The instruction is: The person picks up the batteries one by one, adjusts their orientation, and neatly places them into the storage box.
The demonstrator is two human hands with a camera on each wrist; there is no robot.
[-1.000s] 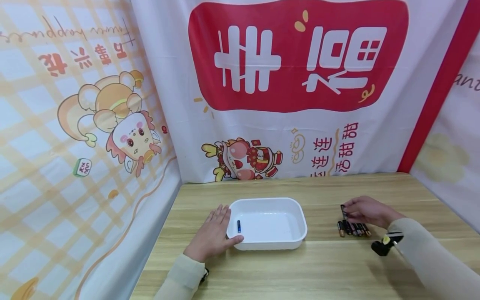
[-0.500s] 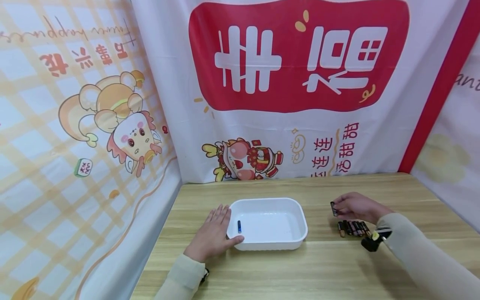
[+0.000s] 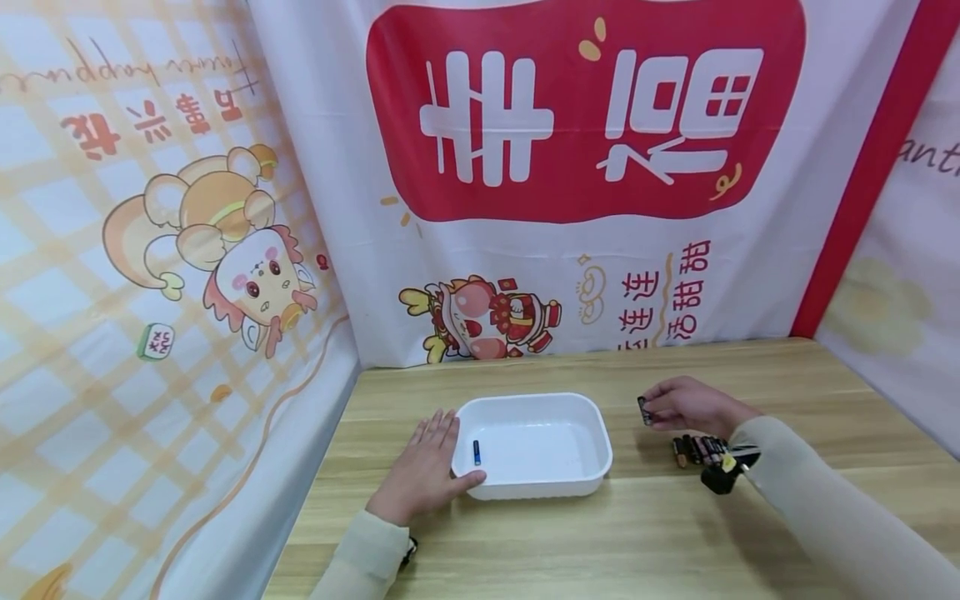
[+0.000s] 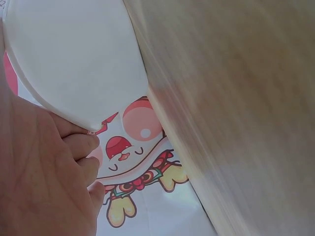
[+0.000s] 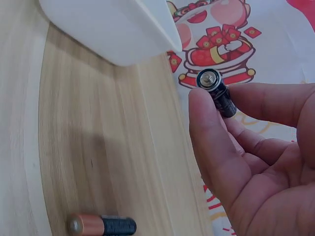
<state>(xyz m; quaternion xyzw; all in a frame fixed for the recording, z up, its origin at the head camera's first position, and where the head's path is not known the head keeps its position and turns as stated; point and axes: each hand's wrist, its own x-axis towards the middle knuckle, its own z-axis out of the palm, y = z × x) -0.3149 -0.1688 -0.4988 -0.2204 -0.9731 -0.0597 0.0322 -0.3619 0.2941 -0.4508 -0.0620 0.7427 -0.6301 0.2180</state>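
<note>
My right hand pinches a dark battery between thumb and fingers, held above the table to the right of the white tray. Against the tray's left side rests my left hand, fingers straight, its thumb over the near rim. Inside the tray, near its left end, lies a blue and black battery. Just below my right hand a row of several batteries lies on the table, partly hidden by the wrist camera. One copper-and-black battery from it shows in the right wrist view.
The wooden table ends at a printed cloth hanging behind it. Another patterned cloth borders the left side. A black wrist camera sits under my right wrist.
My right hand has lifted the battery off the row and carried it left towards the tray. My left hand stays at the tray. The head view has shifted slightly.
</note>
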